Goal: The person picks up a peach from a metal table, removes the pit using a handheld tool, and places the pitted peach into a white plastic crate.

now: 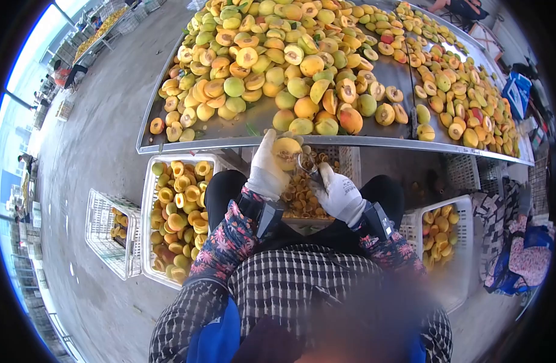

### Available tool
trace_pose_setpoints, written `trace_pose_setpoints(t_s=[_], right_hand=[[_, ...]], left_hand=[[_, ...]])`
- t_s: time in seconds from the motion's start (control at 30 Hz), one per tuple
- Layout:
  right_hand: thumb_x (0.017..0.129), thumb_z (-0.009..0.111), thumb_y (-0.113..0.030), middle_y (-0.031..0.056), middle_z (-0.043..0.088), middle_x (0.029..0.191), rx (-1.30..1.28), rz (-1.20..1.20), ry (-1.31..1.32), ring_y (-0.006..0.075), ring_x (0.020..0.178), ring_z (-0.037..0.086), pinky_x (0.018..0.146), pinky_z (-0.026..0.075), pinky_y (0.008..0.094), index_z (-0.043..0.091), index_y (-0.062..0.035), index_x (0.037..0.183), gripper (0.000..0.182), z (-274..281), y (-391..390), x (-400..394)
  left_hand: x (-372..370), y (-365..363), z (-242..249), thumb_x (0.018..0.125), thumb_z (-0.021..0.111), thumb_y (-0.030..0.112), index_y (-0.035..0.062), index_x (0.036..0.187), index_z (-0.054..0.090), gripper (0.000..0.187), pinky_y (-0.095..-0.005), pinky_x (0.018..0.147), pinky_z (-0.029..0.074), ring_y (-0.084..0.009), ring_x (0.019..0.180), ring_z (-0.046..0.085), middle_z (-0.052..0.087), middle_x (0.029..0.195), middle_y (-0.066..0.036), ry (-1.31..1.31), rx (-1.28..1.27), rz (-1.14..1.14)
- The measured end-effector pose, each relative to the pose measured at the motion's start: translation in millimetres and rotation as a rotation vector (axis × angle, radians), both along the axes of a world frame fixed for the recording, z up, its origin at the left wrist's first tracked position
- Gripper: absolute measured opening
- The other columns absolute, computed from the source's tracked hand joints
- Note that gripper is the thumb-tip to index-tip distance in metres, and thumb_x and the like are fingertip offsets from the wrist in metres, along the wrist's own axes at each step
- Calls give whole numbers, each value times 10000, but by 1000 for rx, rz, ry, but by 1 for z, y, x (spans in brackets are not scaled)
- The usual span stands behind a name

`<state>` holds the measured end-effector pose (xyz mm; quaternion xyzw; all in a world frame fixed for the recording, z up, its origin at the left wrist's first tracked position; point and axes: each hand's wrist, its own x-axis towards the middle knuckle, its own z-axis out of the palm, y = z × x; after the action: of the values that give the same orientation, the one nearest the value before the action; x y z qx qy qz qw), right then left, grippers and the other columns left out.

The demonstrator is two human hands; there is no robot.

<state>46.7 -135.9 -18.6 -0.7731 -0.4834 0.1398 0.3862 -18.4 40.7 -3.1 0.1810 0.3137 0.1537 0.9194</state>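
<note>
My left hand [267,172], in a white glove, is closed around a yellow peach half [286,151] just below the table's front edge. Its cut face is turned up. In my right hand [341,196], also gloved, is a pitting spoon [308,161] with a rounded metal end, close against the right side of that half. Beneath both hands, between my knees, a crate [353,162] holds many small brown-orange pieces. Directly ahead, a large heap of halved peaches [259,57] covers the metal table [229,144].
To my left stand a white crate [147,227] full of pitted halves and a partly filled crate [105,239]. Another crate with halves [440,233] is at my right. A seated person [529,254] is at far right; other people and tables line the left.
</note>
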Motion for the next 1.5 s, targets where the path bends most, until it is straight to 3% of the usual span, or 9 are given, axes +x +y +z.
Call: trace_pose_setpoints(t_s=[0.2,0.4,0.5,0.7,0.8,0.9,1.1,1.33,1.5], right_hand=[[878,601,-229,244,630,803,-83,6,29,445,766,610,641,475,487,444,-33,1117,347,13,-6,5],[871,609,-266,226,636,785,-291,58,-273,413,755,629,650,489,486,450,-37,1112,368,22,-28,10],[884,603,-251,226,631,792,-315,0,-164,400,781,638,656,485,462,475,-28,1090,329,31,-28,6],[925,571,-229,260,626,824,108,-58,464,421,788,623,632,450,455,508,6,1049,273,-9,-24,0],[926,571,-230,266,617,793,237,-33,36,450,765,602,619,443,476,494,13,1052,284,-8,-28,7],[924,572,-222,259,611,759,-118,-107,39,458,736,595,606,441,483,491,10,1031,268,22,-29,9],[927,576,-228,250,601,713,9,-75,155,459,703,590,579,432,504,461,7,1032,282,20,-23,1],[934,553,-205,260,593,696,44,-122,209,450,669,592,562,428,502,442,6,1044,263,9,-6,-19],[931,555,-221,264,612,736,4,-120,30,461,702,602,597,452,506,441,11,1075,296,4,-3,-21]], left_hand=[[0,-5,-4,977,503,385,67,1084,537,337,-467,813,528,-362,933,627,647,1012,-160,-118,-57,-20],[-4,-15,-14,967,535,384,75,1072,531,327,-477,829,524,-371,951,616,634,1051,-155,-17,-114,4],[-4,-20,-6,971,521,405,76,1112,534,359,-476,859,514,-371,996,606,619,1111,-155,-25,-75,-8],[-6,-27,-2,998,445,428,63,1348,456,505,-441,953,471,-292,1092,589,580,1238,-156,-328,107,-194],[-14,-21,1,994,461,361,24,1368,433,504,-434,985,453,-261,1130,569,580,1242,-157,-255,93,-394],[-14,-14,-14,954,471,238,34,1320,479,419,-441,1009,434,-279,1108,564,582,1207,-135,-287,49,-367],[-8,-20,-16,831,545,173,-10,1253,513,461,-492,996,436,-328,1092,564,584,1178,-157,-504,-105,-263],[4,-44,-14,1007,413,452,30,1078,529,443,-435,873,516,-283,1032,582,586,1098,-153,-301,337,-23],[7,-45,-17,1004,430,444,28,1017,544,432,-404,783,545,-267,920,618,617,1003,-133,-117,338,103]])
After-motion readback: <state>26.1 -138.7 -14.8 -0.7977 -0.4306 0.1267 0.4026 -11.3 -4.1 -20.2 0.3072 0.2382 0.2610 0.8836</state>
